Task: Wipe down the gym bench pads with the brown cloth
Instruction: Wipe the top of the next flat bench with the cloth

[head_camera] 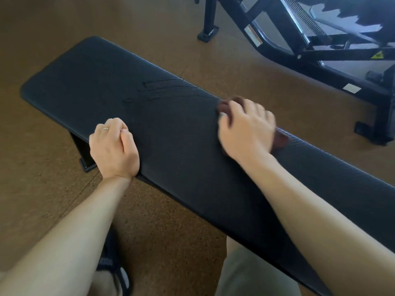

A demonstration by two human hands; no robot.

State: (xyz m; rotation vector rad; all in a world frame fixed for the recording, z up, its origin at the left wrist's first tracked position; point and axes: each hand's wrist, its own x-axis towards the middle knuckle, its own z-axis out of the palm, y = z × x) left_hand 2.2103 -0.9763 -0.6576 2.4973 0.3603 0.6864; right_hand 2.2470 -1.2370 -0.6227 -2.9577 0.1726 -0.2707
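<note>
A long black bench pad (102, 82) runs from the upper left to the lower right. The brown cloth (281, 140) lies bunched on the pad near its far edge, mostly hidden under my right hand (245, 129), which grips it with curled fingers and is blurred. My left hand (114, 149) rests on the pad's near edge with its fingers curled under, holding nothing; a ring shows on one finger. Faint damp streaks (162, 90) mark the pad left of the cloth.
Another black gym machine frame (320, 52) stands on the brown cork-like floor at the upper right, close beyond the bench. A bench leg (82, 154) drops to the floor under my left hand. My sandalled foot (113, 268) and knee are at the bottom.
</note>
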